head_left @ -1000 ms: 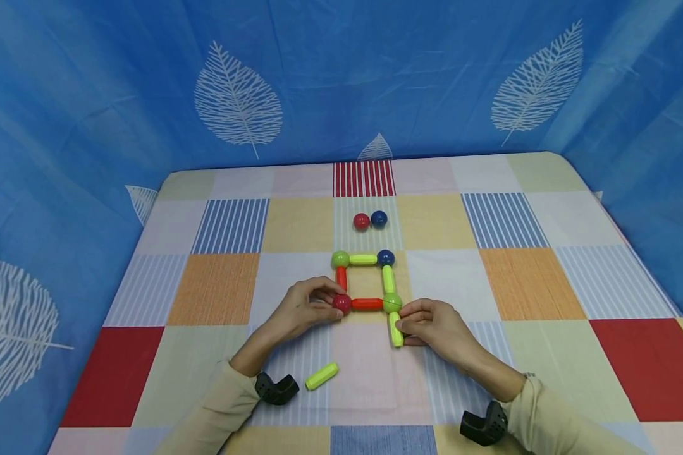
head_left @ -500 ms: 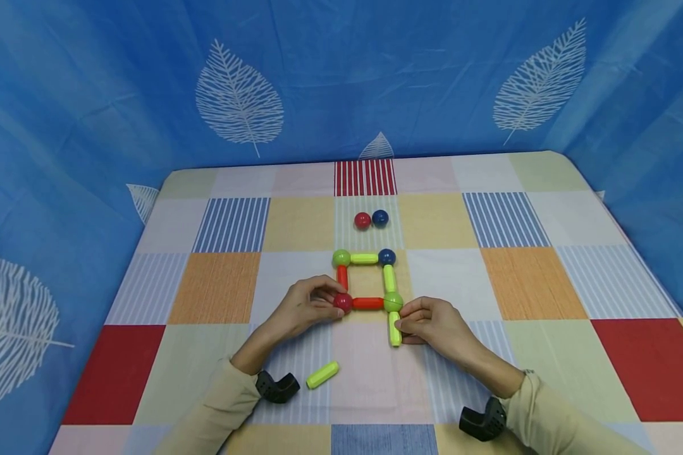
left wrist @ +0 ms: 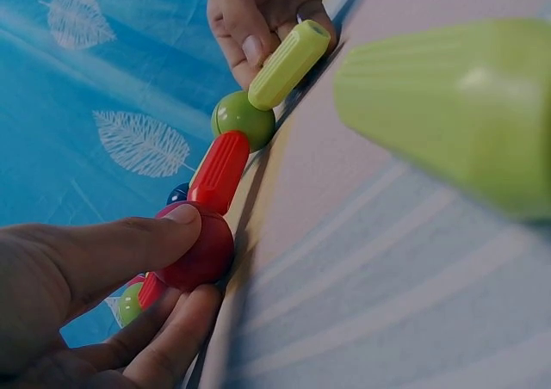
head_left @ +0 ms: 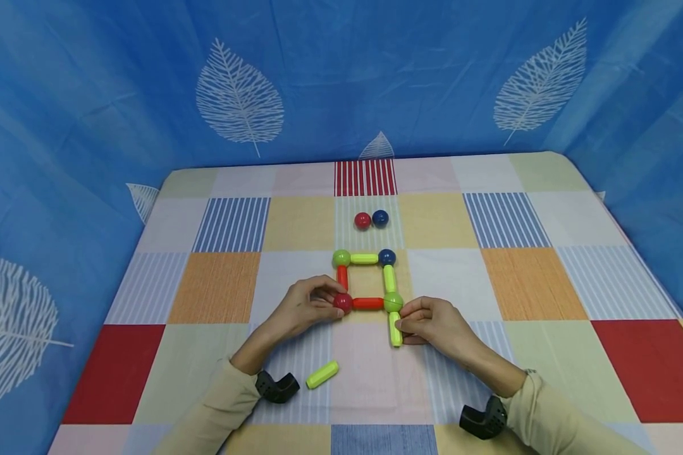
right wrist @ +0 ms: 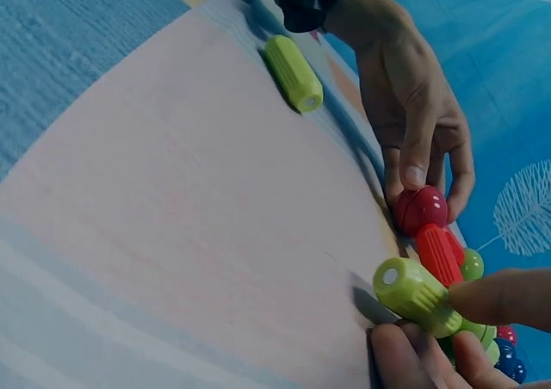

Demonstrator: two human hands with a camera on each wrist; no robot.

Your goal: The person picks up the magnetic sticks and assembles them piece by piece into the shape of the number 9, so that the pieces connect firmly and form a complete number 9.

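Observation:
A square of magnetic rods and balls lies on the cloth in the head view. At its near left corner my left hand pinches a red ball between thumb and fingers. A red rod joins that ball to a green ball at the near right corner. From the green ball a yellow-green rod points towards me, pinched by my right hand. Its free end shows a round metal tip in the right wrist view. A green ball and a blue ball form the far corners.
A loose yellow-green rod lies near my left wrist, and looms large in the left wrist view. Beyond the square sit a loose red ball and blue ball, side by side. A blue leaf-patterned curtain hangs behind the patchwork-covered table.

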